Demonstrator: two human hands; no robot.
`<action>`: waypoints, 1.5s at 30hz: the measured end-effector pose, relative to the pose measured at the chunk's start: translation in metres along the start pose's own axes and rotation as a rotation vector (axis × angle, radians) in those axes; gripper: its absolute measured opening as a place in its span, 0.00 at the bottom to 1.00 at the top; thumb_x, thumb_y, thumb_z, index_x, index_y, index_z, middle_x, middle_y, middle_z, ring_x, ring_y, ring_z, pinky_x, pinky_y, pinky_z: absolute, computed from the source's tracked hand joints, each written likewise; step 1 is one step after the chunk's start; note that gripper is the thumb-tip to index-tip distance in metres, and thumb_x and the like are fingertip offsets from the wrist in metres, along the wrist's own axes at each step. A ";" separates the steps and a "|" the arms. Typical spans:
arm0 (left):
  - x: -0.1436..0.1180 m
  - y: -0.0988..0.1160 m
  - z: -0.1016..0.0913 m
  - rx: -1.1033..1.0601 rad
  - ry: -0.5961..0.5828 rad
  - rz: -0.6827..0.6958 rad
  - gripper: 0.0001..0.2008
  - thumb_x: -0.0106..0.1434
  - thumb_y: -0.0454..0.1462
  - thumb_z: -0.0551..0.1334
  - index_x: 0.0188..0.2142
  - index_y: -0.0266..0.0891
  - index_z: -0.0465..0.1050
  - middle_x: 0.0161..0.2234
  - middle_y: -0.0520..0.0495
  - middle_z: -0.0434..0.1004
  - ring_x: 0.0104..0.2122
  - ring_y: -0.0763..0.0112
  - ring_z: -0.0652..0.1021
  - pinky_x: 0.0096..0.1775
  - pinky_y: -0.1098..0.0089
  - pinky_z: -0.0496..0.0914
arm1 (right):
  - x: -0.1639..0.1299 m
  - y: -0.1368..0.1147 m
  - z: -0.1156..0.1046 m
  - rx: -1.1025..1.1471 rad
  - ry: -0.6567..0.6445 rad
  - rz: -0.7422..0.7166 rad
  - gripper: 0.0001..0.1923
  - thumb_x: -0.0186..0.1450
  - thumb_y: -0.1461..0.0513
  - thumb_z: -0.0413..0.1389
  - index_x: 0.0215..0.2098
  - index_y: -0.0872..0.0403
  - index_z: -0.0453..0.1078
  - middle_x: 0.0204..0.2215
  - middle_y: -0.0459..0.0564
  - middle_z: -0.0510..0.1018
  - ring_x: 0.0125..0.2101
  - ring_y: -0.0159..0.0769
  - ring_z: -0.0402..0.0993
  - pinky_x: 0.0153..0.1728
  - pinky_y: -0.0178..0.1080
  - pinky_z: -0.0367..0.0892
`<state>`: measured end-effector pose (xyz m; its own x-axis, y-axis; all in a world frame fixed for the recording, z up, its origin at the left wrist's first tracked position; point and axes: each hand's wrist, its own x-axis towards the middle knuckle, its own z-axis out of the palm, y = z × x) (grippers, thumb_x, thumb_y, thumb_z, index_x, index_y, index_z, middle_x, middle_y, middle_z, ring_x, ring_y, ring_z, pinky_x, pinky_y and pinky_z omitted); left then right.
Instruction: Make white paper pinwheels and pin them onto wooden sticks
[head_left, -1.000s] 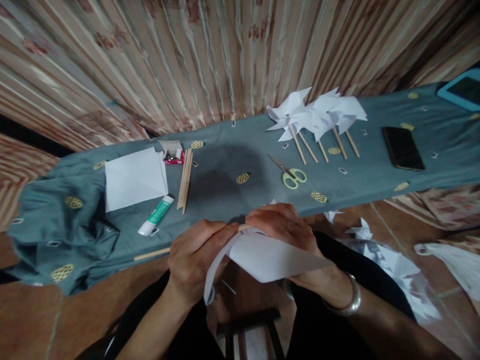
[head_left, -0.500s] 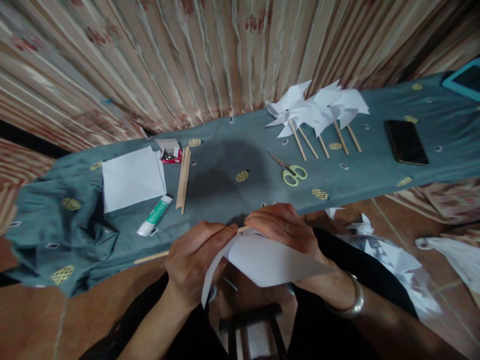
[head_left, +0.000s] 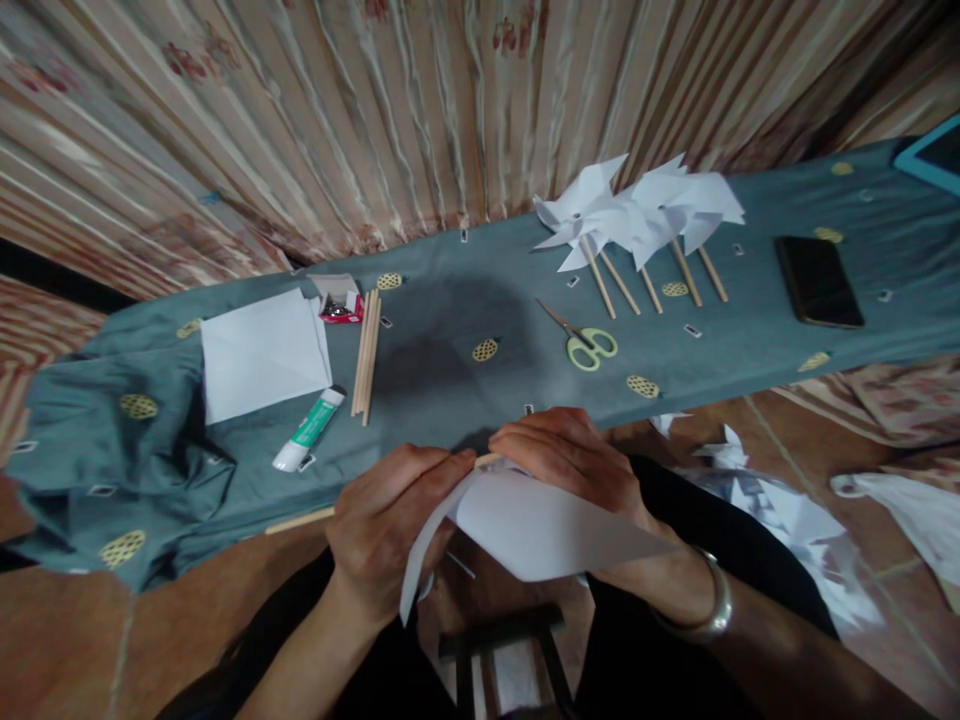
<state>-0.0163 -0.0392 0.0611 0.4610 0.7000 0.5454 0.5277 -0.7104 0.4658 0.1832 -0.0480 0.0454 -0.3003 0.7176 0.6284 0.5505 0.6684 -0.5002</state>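
Holding a folded white paper piece [head_left: 540, 525] against a wooden stick [head_left: 300, 520], both hands work just in front of the near edge of a table covered in a grey-blue cloth [head_left: 450, 390]. Left hand [head_left: 390, 520] is closed around the stick, which juts out to the left of the fist, with one paper flap curling down past its fingers. Right hand [head_left: 577, 465] pinches the paper top where it meets the stick tip, fingers curled shut; a silver bangle [head_left: 709, 610] sits on that wrist. On the cloth: a sheet of white paper [head_left: 259, 350] at left, a white-and-green glue tube [head_left: 309, 430] just beside it, its printing too small to read, a bundle of spare sticks [head_left: 366, 350], and a small red box [head_left: 341, 303], apparently holding pins. Yellow-handled scissors [head_left: 589, 345] lie centre-right, finished white pinwheels [head_left: 637, 220] behind them, a dark phone [head_left: 817, 280] at right. Paper scraps [head_left: 780, 520] litter the floor.
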 end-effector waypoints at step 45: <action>0.006 -0.013 0.012 -0.125 0.116 -0.079 0.06 0.59 0.29 0.65 0.37 0.34 0.78 0.31 0.45 0.80 0.31 0.72 0.80 0.34 0.75 0.74 | -0.002 0.014 0.010 -0.044 -0.083 0.047 0.16 0.67 0.63 0.54 0.54 0.52 0.64 0.44 0.51 0.79 0.46 0.40 0.74 0.49 0.46 0.68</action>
<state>-0.0117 -0.0249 0.0498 0.3323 0.7462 0.5769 0.4629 -0.6619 0.5896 0.1838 -0.0380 0.0312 -0.3355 0.7629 0.5527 0.5985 0.6257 -0.5003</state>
